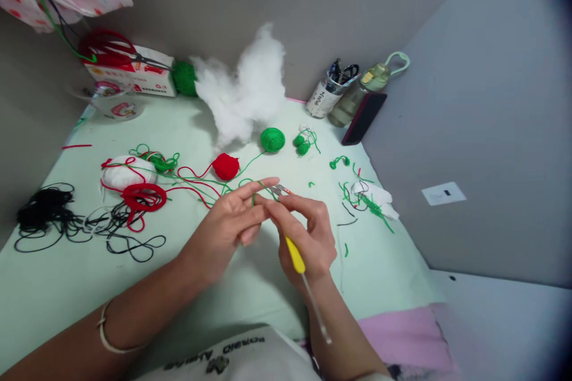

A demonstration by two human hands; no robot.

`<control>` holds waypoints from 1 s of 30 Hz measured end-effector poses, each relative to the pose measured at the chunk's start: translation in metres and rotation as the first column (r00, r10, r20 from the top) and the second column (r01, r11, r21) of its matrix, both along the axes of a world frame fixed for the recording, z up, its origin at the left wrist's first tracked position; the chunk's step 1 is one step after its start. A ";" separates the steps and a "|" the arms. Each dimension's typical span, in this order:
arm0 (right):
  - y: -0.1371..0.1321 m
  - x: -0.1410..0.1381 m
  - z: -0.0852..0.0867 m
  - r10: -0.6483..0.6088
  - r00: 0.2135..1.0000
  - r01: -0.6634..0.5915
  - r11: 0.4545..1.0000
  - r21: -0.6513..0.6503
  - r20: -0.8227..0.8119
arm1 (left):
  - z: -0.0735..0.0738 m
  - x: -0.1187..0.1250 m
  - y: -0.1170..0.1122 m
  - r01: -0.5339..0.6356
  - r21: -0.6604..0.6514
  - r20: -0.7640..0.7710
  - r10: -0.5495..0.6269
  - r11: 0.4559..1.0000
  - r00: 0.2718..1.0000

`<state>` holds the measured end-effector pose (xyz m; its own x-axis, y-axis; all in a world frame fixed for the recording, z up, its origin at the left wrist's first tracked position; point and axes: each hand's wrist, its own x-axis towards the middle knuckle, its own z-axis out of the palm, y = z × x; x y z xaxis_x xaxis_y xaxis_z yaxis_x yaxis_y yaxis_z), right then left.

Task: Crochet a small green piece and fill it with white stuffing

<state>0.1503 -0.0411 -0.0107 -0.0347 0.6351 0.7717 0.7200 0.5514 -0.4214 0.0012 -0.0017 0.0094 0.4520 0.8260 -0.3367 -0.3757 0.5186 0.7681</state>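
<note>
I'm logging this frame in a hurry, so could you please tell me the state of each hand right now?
The left hand is closed, pinching the green yarn.
The right hand is closed, holding the hook.

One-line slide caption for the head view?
Left hand holds green yarn; right hand holds a yellow-handled crochet hook.

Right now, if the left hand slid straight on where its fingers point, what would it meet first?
The left hand would likely meet the crochet hook tip first, pinched by the right hand just ahead.
</note>
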 end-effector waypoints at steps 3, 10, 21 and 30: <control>0.002 0.003 0.004 0.081 0.948 -0.102 0.994 -0.051 -0.307 | -0.001 -0.005 0.008 0.054 -0.095 0.136 -0.041 0.994 0.990; 0.012 0.001 0.009 0.121 0.721 -0.311 0.936 -0.163 -0.682 | 0.001 -0.006 0.009 0.014 0.047 0.045 -0.016 0.999 0.999; 0.008 0.007 0.003 0.036 0.863 -0.140 0.975 -0.170 -0.504 | -0.004 -0.003 0.012 0.039 -0.132 0.186 -0.014 0.990 0.982; 0.013 0.008 0.007 0.054 0.677 -0.365 0.891 -0.272 -0.734 | -0.009 -0.003 0.009 0.011 0.115 -0.029 -0.007 0.993 1.000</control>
